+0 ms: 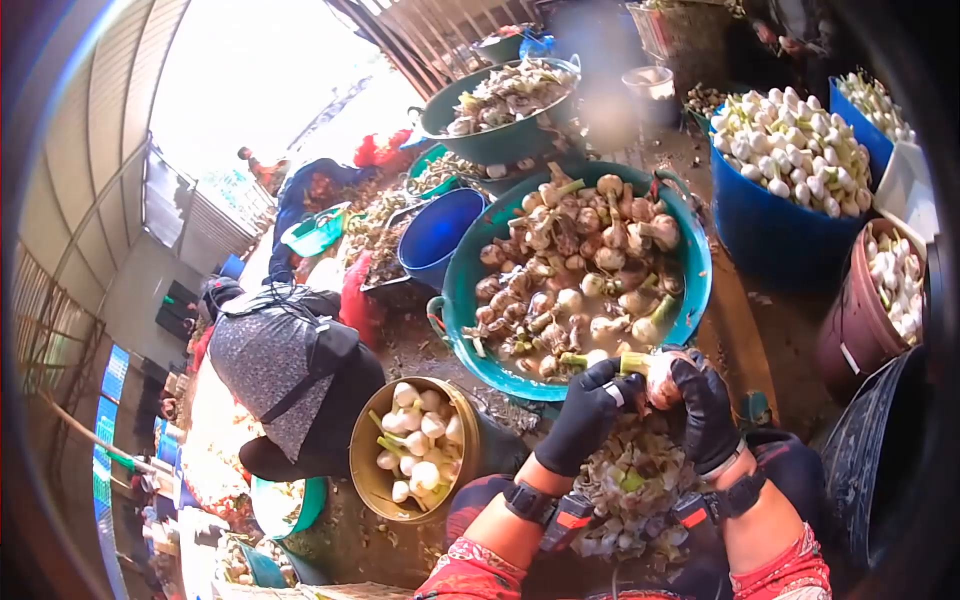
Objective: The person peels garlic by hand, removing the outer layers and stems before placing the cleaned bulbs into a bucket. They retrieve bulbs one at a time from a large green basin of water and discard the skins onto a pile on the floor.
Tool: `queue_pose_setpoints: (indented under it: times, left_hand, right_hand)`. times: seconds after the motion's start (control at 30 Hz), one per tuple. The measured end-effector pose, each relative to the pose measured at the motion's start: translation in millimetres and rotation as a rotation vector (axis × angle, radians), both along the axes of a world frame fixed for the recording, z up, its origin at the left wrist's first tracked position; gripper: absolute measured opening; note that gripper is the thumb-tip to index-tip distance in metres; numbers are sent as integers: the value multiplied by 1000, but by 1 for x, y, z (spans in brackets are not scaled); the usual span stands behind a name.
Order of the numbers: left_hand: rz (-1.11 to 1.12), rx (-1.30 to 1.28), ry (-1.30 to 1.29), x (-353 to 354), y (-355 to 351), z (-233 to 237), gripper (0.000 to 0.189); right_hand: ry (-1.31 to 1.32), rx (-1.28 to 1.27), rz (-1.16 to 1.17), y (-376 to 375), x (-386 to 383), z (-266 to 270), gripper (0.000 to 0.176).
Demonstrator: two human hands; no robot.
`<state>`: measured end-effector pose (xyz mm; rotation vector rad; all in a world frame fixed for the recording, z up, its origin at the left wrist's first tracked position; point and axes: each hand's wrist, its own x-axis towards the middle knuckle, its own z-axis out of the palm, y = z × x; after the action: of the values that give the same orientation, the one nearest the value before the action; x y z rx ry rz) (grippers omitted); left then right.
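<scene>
A garlic bulb (660, 384) with a short pale-green stem is held over the near rim of a green tub. My right hand (708, 412), in a black glove, curls its fingers around the bulb's right side. My left hand (588, 415), also gloved in black, is closed at the stem end; a small pale patch shows by its thumb, and I cannot make out what it is. The green tub (708, 285) holds many brownish, unpeeled garlic bulbs in murky water. Below my hands lies a heap of garlic skins (625, 470).
A yellowish bucket (362, 470) of cleaned bulbs stands at left. To the right are a blue tub (765, 235) and a maroon bucket (850, 330) of white garlic. A bent-over person (285, 360) works at left. Behind stand a blue basin (430, 240) and another green tub (490, 145).
</scene>
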<state>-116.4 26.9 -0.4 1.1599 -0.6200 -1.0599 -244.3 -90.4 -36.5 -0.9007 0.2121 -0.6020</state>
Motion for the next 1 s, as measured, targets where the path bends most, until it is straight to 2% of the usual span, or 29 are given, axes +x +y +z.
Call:
queue_pose_setpoints:
  times: [0.03,0.1,0.13,0.23,0.27,0.37,0.4,0.43,0.47,0.5,0.53,0.57,0.63,0.67,0.7,0.77,0.83,0.87,0.9,0.97,1.0]
  left_hand:
    - [5,-6,-9,-1,1,1,26]
    - [96,20,-467,-6,1,3,27]
    - [116,-46,-582,-6,1,-1,35]
    - [42,-198,-741,1,0,-12,35]
    - [62,-10,-192,-7,0,8,30]
    - [28,33,-294,-4,1,8,25]
    - [52,163,118,-3,2,13,18]
    - [48,162,120,-2,2,13,18]
    - [46,148,-82,-2,2,11,17]
    - [44,134,-280,-2,3,7,15]
    - [81,69,-686,3,0,-1,14]
    - [132,75,-1080,5,1,-9,14]
    - [180,-47,-1247,6,-1,-6,15]
    - [208,-32,-1275,14,-1,-7,15]
    - [240,-20,-1297,20,-2,-12,14]
    - [182,-22,-955,5,-2,-4,15]
    - [81,62,-398,-8,-2,-5,16]
    - [73,85,-329,-7,-3,-5,12]
    - [113,77,-159,-9,-5,0,10]
    - [123,68,-232,-6,-6,3,8]
    - [35,55,-297,-2,-3,-1,10]
  right_hand:
    - [26,4,-38,5,-2,12,38]
    - [42,1,-79,6,-1,17,37]
    - [49,-29,-75,4,-1,13,37]
    - [93,-80,-69,4,-3,10,40]
    - [119,-86,-62,3,-3,6,41]
    - [152,-58,-69,3,-4,-1,42]
    - [97,-78,-45,-1,-3,-12,40]
    - [41,-99,-21,-2,-2,-16,39]
    - [45,-98,-24,-3,-3,-16,39]
    - [2,243,140,-3,-2,-5,37]
    - [-38,590,297,-3,-2,8,36]
    - [73,596,350,-7,-10,23,32]
    - [159,678,463,-9,-18,23,32]
    - [208,628,672,-16,-26,8,29]
    - [137,505,617,-5,-26,-9,26]
    - [142,-470,45,6,-15,-37,25]
    - [240,-684,2,-11,-21,-9,28]
    - [180,-605,-123,-13,-15,-4,23]
    - [364,-814,-241,-14,-22,-9,29]
    - [400,-549,-329,-6,-20,10,31]
    - [382,-354,-284,8,-19,35,30]
